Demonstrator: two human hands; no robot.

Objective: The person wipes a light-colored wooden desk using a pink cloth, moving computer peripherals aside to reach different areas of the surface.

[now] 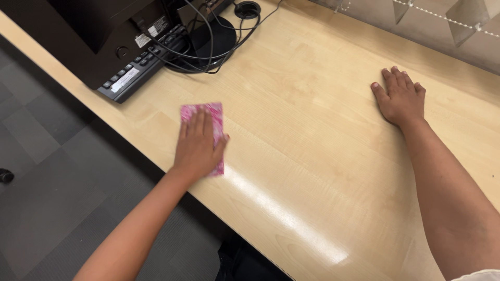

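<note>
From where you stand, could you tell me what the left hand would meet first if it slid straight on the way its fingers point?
Probably the black keyboard. The left hand lies flat on the pink cloth, fingers pointing up the desk; only bare wood lies between.

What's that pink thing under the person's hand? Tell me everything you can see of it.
It is a pink cloth with a mottled white pattern, looking like thin, soft fabric folded into a flat rectangle. It lies flat on the light wooden desk, near the front edge, just short of the black keyboard. The left hand presses down on it with the palm and spread fingers, covering its middle. Only its far end and right edge show.
</note>
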